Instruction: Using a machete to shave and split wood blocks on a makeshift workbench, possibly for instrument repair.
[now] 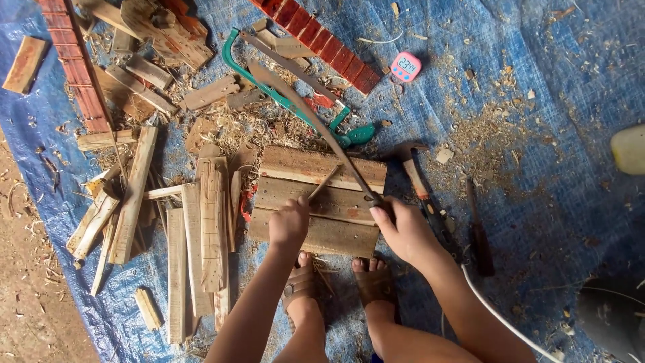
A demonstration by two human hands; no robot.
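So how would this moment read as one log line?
left hand: holds thin stick on wooden panel | right hand: grips long blade | hammer: beside panel, on blue tarp

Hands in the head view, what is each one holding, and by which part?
The right hand grips a long curved blade at its near end. The left hand pinches a thin stick by its lower end, over the board.

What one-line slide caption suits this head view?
Left hand steadies a thin stick on a plank board; right hand grips a long blade.
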